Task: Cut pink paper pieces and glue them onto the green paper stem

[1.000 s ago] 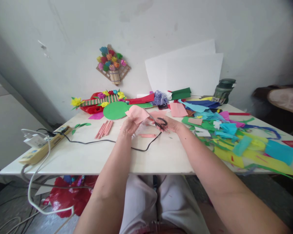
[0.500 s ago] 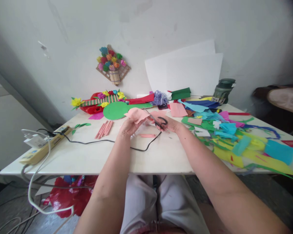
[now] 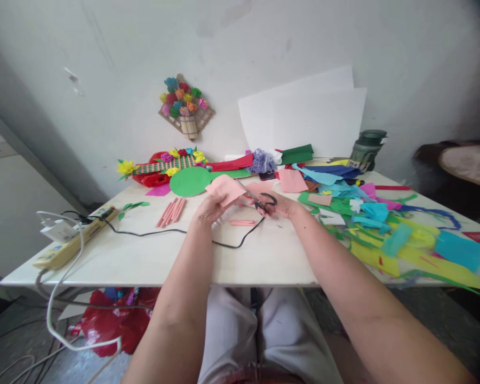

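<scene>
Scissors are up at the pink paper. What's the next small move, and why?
Probably one short, careful snip: the right hand grips the scissors, their blades reach the pink paper's edge, and the left hand holds that pink paper. Check first that the blades are open; I can't tell here.

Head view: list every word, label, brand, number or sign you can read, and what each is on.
No text can be read.
White charger: faint grey marks, too small to read.
Power strip: blue marks, too blurred to tell whether lettering.
Dark green bottle: pale patches, nothing legible.
</scene>
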A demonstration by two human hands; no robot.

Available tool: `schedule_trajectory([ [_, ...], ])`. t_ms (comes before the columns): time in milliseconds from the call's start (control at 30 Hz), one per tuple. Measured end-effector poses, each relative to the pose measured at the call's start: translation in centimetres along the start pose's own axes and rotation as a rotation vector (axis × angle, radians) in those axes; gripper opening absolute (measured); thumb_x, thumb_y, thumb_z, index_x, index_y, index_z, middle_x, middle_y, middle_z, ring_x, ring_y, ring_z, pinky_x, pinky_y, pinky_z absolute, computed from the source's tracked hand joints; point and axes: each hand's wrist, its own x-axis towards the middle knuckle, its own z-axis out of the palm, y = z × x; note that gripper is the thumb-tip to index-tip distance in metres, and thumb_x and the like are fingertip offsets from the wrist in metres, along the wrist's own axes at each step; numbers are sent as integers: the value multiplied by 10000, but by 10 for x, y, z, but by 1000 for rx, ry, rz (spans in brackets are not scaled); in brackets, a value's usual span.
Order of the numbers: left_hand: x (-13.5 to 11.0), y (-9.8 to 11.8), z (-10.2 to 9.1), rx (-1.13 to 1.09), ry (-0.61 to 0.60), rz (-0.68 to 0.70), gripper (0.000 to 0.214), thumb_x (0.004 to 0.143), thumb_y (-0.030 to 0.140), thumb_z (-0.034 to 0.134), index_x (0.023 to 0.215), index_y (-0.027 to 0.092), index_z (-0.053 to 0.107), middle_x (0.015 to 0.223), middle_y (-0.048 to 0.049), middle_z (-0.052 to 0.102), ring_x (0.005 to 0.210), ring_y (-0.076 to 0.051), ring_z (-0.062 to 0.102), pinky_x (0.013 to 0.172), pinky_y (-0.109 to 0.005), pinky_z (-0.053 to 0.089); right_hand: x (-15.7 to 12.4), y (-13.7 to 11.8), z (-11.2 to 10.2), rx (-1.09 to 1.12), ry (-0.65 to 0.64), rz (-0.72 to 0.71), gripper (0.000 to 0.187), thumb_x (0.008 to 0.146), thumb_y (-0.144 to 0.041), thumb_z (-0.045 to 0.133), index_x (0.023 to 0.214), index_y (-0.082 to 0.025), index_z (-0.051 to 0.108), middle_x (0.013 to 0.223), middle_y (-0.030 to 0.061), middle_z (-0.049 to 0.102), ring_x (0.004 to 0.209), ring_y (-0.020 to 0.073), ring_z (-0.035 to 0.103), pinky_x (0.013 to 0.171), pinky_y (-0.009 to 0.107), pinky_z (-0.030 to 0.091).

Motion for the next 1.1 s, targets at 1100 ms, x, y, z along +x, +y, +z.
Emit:
schedule_trajectory([
  [1100, -2, 1, -2, 14, -68, -75, 277, 793, 27, 488, 1050, 91, 568, 1048, -156, 658, 1081, -279, 592, 938, -436, 485, 5, -7, 10, -111, 174, 16, 374, 694, -483, 640, 810, -127, 616, 505, -42, 486, 378, 39, 371, 361, 182, 226],
])
